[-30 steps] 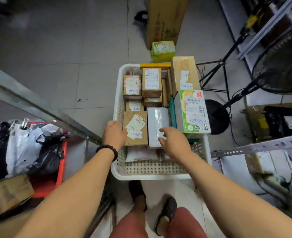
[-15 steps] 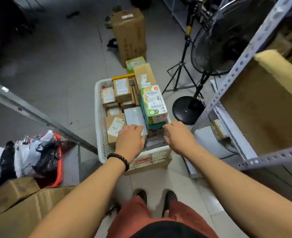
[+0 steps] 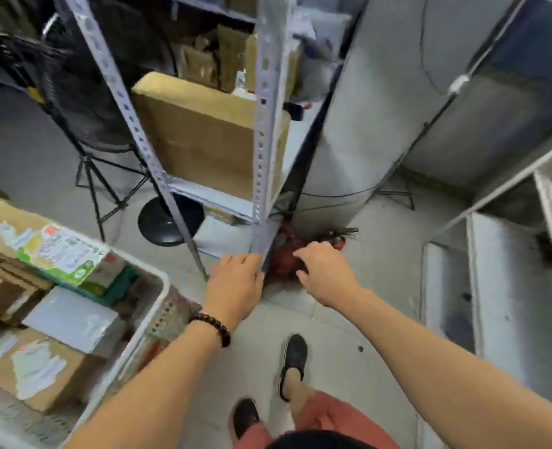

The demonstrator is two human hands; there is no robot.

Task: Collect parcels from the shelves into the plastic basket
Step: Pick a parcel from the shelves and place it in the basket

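Now our left hand (image 3: 235, 286) hangs just left of the shelf post (image 3: 263, 140), our right hand (image 3: 324, 273) just right, both empty, fingers loose. Farther left sits the plastic basket (image 3: 123, 364), full of parcels (image 3: 41, 377).

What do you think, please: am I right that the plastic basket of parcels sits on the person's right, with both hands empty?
Not quite. The head view shows the plastic basket of parcels on the person's left, not right. The rest holds: the left hand and right hand are both empty.
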